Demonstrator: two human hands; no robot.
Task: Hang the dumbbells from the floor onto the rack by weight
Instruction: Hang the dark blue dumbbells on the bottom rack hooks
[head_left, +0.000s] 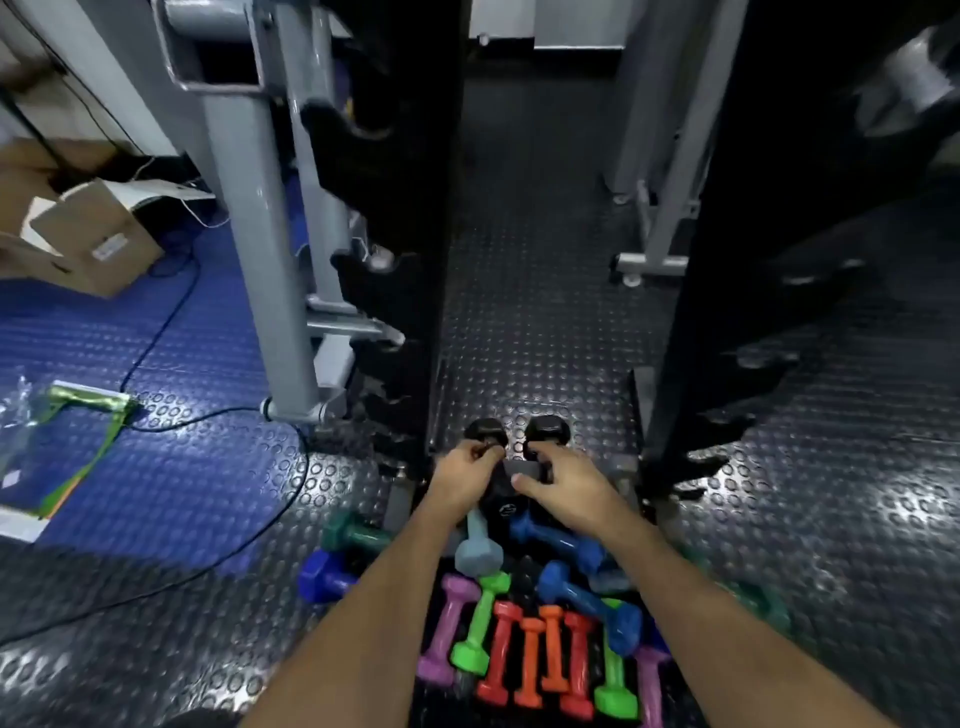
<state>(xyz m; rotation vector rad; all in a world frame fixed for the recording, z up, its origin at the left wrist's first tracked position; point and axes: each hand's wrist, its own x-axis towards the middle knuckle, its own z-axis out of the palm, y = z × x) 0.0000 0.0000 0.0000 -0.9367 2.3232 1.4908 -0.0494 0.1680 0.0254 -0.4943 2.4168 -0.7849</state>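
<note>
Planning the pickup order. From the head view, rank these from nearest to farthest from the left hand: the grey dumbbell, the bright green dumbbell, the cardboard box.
From the left hand:
1. Grey dumbbell, on the floor just below the wrist.
2. Bright green dumbbell, farther back in the pile.
3. Cardboard box, far off to the left.

Two black dumbbells (485, 434) sit by two hands (470, 470). Four blue dumbbells (558, 540), four red or orange ones (530, 654), two purple (447, 629), two bright green (480, 623). One cardboard box (93, 239).
</note>
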